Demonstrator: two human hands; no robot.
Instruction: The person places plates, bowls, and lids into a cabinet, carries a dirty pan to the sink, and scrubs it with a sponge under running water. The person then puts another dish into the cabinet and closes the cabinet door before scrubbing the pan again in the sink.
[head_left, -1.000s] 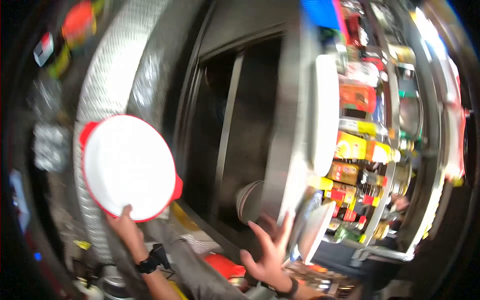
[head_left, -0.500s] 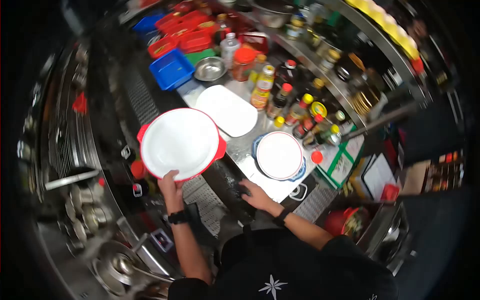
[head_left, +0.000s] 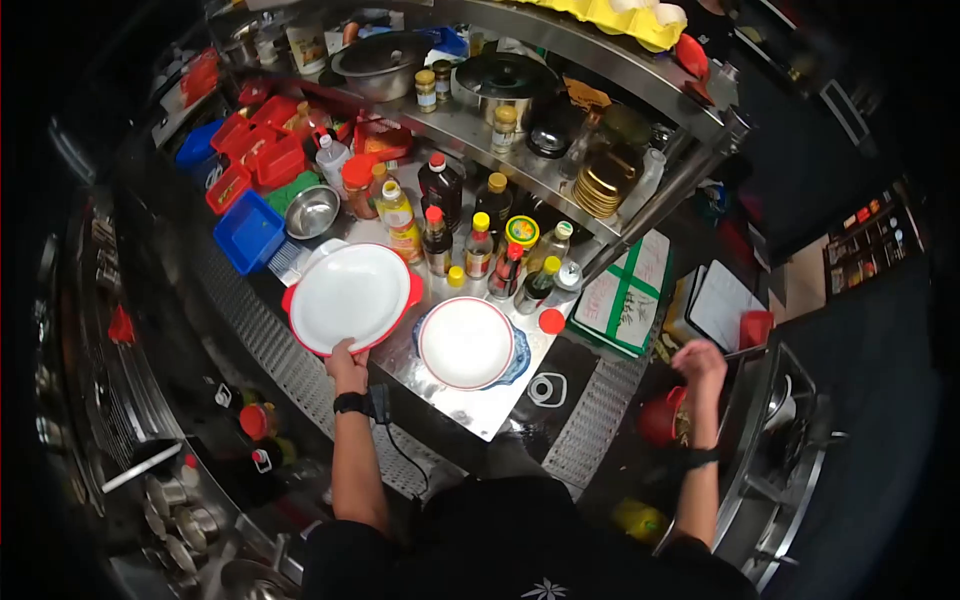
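My left hand (head_left: 347, 370) grips the near rim of a white oval dish (head_left: 350, 297) with red handles, its thumb over the edge. The dish is held over the left part of the steel counter (head_left: 440, 400). To its right, a round white plate with a red rim (head_left: 466, 342) rests on a blue-patterned dish (head_left: 518, 358). My right hand (head_left: 700, 365) is raised on the right, above a red pot (head_left: 660, 415), with its fingers curled; whether they hold anything is too small to make out.
Sauce bottles (head_left: 437, 240) line the back of the counter. A steel bowl (head_left: 312, 212), blue tray (head_left: 248, 232) and red containers (head_left: 275, 160) stand at the back left. Green-taped boxes (head_left: 625, 295) sit at the right. A shelf with pots (head_left: 505, 80) runs above.
The view has turned and settled. My right hand has moved from the counter's front edge to the right, over the red pot. My left hand still holds the dish, now nearer the bottles.
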